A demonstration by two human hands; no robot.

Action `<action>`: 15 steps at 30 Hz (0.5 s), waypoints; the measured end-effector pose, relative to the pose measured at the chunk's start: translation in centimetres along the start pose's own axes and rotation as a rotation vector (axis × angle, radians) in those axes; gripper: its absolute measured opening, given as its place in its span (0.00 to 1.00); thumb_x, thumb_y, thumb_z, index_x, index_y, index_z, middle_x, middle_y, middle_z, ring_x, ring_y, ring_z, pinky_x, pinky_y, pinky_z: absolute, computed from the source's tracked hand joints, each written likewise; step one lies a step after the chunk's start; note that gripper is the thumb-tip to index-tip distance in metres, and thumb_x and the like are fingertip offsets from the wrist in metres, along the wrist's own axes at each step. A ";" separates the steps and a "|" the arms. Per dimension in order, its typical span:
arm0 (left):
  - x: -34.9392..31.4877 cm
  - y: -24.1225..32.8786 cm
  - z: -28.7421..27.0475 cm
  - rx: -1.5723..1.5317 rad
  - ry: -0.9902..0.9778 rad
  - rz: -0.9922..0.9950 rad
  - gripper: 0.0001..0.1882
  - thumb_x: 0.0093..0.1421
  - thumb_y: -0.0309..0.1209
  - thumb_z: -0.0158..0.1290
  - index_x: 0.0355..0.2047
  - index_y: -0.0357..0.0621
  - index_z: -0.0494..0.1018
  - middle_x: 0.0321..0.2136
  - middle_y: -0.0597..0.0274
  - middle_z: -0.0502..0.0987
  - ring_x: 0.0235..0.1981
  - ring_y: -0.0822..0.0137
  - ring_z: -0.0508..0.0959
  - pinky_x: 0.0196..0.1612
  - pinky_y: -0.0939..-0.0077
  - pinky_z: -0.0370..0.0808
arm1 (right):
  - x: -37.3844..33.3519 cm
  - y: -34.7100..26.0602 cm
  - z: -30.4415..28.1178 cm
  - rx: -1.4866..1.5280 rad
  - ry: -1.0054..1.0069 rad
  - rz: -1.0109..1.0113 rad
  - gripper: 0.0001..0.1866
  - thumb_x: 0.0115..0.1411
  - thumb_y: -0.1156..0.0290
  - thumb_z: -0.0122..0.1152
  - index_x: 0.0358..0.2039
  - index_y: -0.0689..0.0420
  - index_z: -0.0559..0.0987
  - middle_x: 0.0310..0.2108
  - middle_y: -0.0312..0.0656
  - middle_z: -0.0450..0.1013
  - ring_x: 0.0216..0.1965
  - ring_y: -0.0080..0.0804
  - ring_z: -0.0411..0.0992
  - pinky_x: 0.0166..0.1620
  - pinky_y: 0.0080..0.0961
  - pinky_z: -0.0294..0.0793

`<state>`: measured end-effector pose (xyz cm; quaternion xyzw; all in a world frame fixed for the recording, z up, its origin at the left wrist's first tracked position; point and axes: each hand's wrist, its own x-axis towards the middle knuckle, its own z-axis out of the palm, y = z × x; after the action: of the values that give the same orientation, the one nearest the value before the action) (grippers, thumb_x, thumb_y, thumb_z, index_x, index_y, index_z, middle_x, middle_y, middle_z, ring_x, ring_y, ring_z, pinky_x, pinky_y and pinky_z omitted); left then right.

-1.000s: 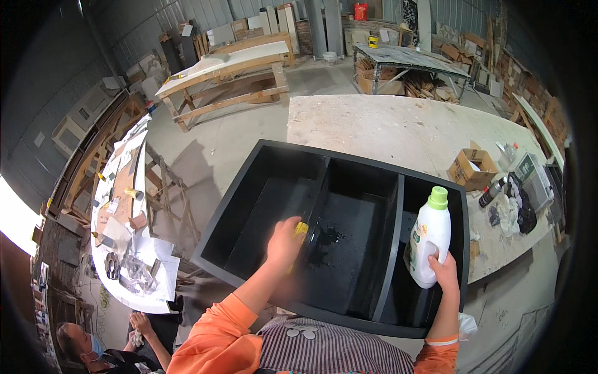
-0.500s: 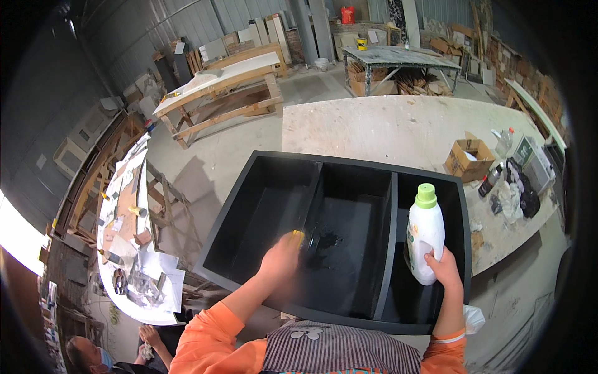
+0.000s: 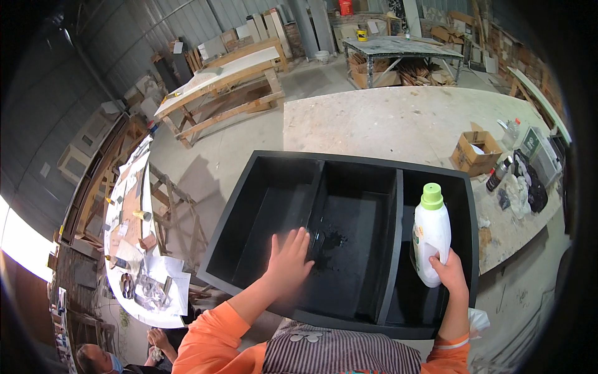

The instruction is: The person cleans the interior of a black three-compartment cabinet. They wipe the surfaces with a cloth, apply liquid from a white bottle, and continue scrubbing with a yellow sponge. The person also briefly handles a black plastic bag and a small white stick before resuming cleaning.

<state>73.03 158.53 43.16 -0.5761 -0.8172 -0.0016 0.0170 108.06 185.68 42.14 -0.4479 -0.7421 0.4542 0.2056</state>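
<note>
In front of me is a black three-compartment box (image 3: 398,249), its open side up. A wet, dark splash (image 3: 333,239) marks the middle compartment's floor. My left hand (image 3: 289,265) is over the left compartment, beside the left divider, with its fingers stretched and apart. Nothing shows in it, and whatever may be under the palm is hidden. Gripped by its handle in my right hand (image 3: 450,272), a white plastic bottle (image 3: 430,234) with a green cap stands nearly upright over the right compartment, tilted slightly.
A pale worktable (image 3: 380,118) beyond the box carries a cardboard box (image 3: 476,154), bottles and crumpled plastic bags. To the left, a long bench (image 3: 128,227) holds papers and tools. A person (image 3: 112,358) with a mask is at lower left. Another wooden bench (image 3: 224,75) stands farther off.
My left hand has spread its fingers; the small yellow thing at its fingertips no longer shows. The bottle stays in my right hand. The view has shifted slightly.
</note>
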 end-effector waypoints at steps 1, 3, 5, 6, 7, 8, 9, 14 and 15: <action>0.7 -0.1 0.3 0.012 0.015 -0.002 0.42 0.60 0.44 0.57 0.69 0.38 0.55 0.71 0.49 0.54 0.72 0.52 0.53 0.69 0.33 0.48 | 0.1 0.2 0.0 0.001 0.001 0.008 0.19 0.56 0.71 0.66 0.46 0.67 0.76 0.36 0.47 0.78 0.38 0.38 0.77 0.47 0.33 0.74; 2.2 -0.3 0.8 0.045 0.038 -0.004 0.42 0.59 0.44 0.57 0.68 0.38 0.56 0.71 0.51 0.54 0.73 0.54 0.52 0.69 0.33 0.48 | 0.3 0.6 0.0 0.011 -0.002 0.018 0.18 0.56 0.71 0.66 0.45 0.67 0.76 0.35 0.46 0.78 0.37 0.36 0.76 0.46 0.32 0.74; 4.3 -0.7 1.3 0.068 0.057 0.000 0.42 0.59 0.44 0.58 0.68 0.37 0.57 0.71 0.51 0.53 0.73 0.54 0.53 0.69 0.33 0.48 | 0.6 1.2 0.0 0.013 0.001 0.046 0.17 0.56 0.72 0.66 0.44 0.66 0.77 0.34 0.45 0.78 0.36 0.34 0.76 0.44 0.31 0.75; 5.4 -0.8 1.5 0.085 0.061 0.002 0.42 0.59 0.44 0.58 0.68 0.37 0.57 0.71 0.52 0.53 0.72 0.54 0.53 0.69 0.33 0.48 | 0.7 1.5 0.0 0.045 -0.001 0.031 0.16 0.56 0.72 0.66 0.43 0.66 0.77 0.33 0.44 0.78 0.35 0.32 0.76 0.43 0.30 0.75; 6.5 -1.0 1.7 0.117 0.063 0.003 0.42 0.60 0.46 0.56 0.68 0.36 0.57 0.72 0.53 0.53 0.72 0.56 0.53 0.69 0.35 0.49 | 0.7 1.8 0.0 0.058 0.004 0.038 0.15 0.56 0.72 0.66 0.42 0.66 0.76 0.33 0.43 0.77 0.34 0.31 0.75 0.42 0.29 0.75; 7.6 -1.2 1.8 0.145 0.055 0.008 0.41 0.61 0.47 0.55 0.68 0.36 0.57 0.72 0.53 0.53 0.72 0.56 0.53 0.69 0.35 0.49 | 0.8 2.1 -0.1 0.051 0.015 0.053 0.14 0.56 0.72 0.66 0.41 0.65 0.76 0.32 0.42 0.77 0.33 0.29 0.75 0.41 0.29 0.75; 8.7 -1.4 1.9 0.181 0.054 0.015 0.42 0.61 0.48 0.54 0.68 0.36 0.56 0.72 0.53 0.53 0.72 0.56 0.52 0.69 0.36 0.49 | 0.8 2.4 -0.1 0.103 0.011 0.054 0.14 0.57 0.72 0.65 0.40 0.65 0.76 0.32 0.41 0.76 0.33 0.28 0.74 0.40 0.28 0.74; 10.8 -1.6 1.8 0.296 -0.083 0.038 0.39 0.67 0.51 0.45 0.70 0.37 0.54 0.74 0.58 0.48 0.74 0.58 0.48 0.69 0.36 0.48 | 0.7 3.7 -0.2 0.195 0.036 0.049 0.11 0.58 0.73 0.64 0.38 0.64 0.74 0.29 0.38 0.73 0.30 0.25 0.73 0.37 0.26 0.74; 10.2 -1.4 1.6 0.300 -0.088 0.039 0.39 0.67 0.51 0.45 0.70 0.36 0.55 0.74 0.58 0.48 0.74 0.58 0.48 0.69 0.36 0.48 | 0.8 3.9 -0.1 0.178 0.058 0.049 0.10 0.58 0.74 0.64 0.37 0.63 0.74 0.28 0.37 0.73 0.29 0.25 0.72 0.35 0.27 0.74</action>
<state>68.24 167.71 41.86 -0.5823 -0.7969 0.1461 0.0674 109.64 187.12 38.79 -0.4590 -0.6813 0.5102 0.2547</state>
